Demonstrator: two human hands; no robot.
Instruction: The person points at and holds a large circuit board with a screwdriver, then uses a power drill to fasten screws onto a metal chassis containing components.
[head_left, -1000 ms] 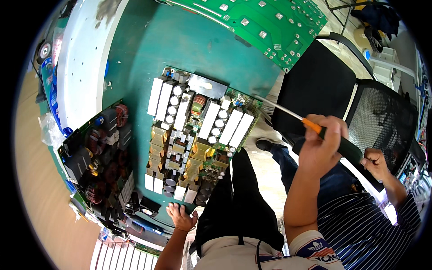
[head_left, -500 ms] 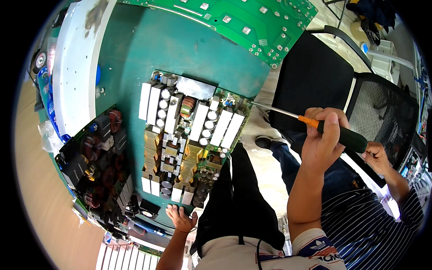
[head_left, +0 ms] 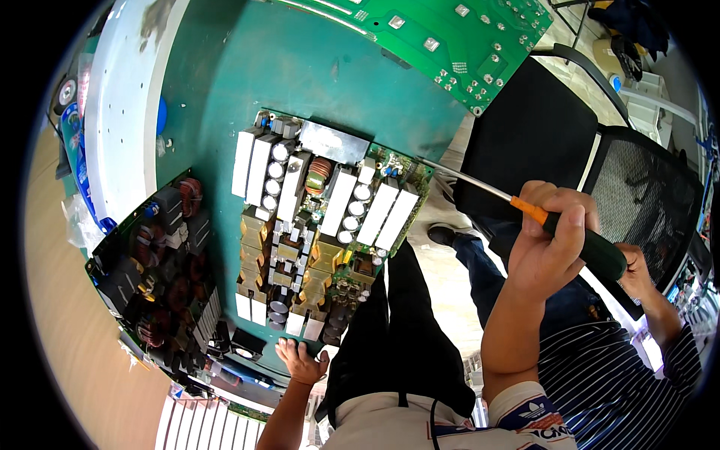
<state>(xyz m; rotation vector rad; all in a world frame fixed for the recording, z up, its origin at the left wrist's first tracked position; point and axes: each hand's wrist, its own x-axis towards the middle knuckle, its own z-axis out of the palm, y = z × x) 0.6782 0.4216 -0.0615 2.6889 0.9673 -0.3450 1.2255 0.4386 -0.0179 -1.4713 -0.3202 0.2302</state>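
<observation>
My right hand (head_left: pixel 551 244) is wrapped round a screwdriver (head_left: pixel 606 253) with a dark green and orange handle. Its long metal shank points left, and the tip is at the far right corner of a populated circuit board (head_left: pixel 319 217); whether it touches cannot be made out. White heat sinks, round capacitors, a copper coil and yellow-wrapped transformers crowd this board, which lies on a green table mat (head_left: pixel 330 75). At the board's near edge my left hand (head_left: pixel 302 364) rests on the table edge, fingers spread and holding nothing.
A large green board (head_left: pixel 450 45) lies at the far edge. On the left are a darker component board (head_left: pixel 161 270) and a white metal panel (head_left: pixel 127 97). A black chair (head_left: pixel 525 142) stands right of the table; another person's hand (head_left: pixel 636 271) is beyond my right hand.
The view has shifted a little. My right hand and the screwdriver appear slightly further right, the handle end lower. The tip stays near the board's corner, and my left hand keeps its place.
</observation>
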